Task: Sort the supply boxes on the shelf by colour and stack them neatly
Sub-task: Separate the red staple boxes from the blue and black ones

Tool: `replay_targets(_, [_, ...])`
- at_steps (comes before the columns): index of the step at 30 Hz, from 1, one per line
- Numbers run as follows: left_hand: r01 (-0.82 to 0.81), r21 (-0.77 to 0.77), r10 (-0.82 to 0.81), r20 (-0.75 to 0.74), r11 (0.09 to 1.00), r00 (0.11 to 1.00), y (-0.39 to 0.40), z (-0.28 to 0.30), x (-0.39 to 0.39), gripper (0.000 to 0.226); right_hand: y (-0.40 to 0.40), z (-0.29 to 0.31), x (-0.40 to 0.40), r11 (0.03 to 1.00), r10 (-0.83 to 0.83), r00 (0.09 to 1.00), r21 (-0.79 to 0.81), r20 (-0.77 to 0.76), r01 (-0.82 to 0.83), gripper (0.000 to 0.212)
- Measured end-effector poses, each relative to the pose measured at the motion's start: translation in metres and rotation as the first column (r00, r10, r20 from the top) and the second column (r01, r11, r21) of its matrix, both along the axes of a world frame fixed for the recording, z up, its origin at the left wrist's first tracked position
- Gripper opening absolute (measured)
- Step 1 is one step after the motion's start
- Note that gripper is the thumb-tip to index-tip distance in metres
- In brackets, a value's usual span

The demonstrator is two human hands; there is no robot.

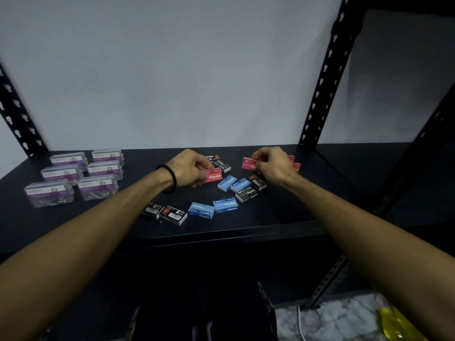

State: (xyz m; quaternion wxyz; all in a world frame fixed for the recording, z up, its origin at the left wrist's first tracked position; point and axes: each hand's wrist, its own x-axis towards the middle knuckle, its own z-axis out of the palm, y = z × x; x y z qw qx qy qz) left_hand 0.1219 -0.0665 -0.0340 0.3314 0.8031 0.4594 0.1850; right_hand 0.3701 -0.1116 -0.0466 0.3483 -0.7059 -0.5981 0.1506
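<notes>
A white cable [300, 323] and yellow wrapper [396, 324] lie on marbled floor [344, 318].

Right hand [273, 166] hides most red boxes [294, 163].

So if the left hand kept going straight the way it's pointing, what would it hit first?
Probably the black staple box just beyond the left hand and its red staple box; depth is hard to judge.

Shelf [283, 217]: paper-clip boxes [76, 175] in two rows at left; staple boxes [225, 190] scattered at centre, well apart from them; upright post [327, 77] behind at right.
</notes>
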Motion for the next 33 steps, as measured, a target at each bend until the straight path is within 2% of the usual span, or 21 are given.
replay_targets(7, [-0.024,0.023,0.022,0.058,0.999,0.998,-0.004,0.002,0.062,0.022,-0.021,0.012,0.056,0.996,-0.085,0.996,-0.019,0.026,0.086,0.021])
replay_targets(16, [-0.027,0.139,0.014,0.093,0.990,0.996,-0.011,-0.008,0.131,0.024,-0.043,-0.001,0.107,0.982,-0.161,0.987,-0.093,0.013,0.162,0.024])
replay_targets(24, [0.042,0.263,-0.041,-0.009,0.964,0.999,-0.017,-0.020,0.165,0.027,-0.042,-0.014,0.119,0.982,-0.153,0.988,-0.110,-0.002,0.152,0.026])
replay_targets(33, [0.066,0.288,-0.036,-0.108,0.955,0.994,-0.015,-0.033,0.171,0.028,-0.039,-0.025,0.118,0.989,-0.127,0.992,-0.076,-0.029,0.124,0.022])
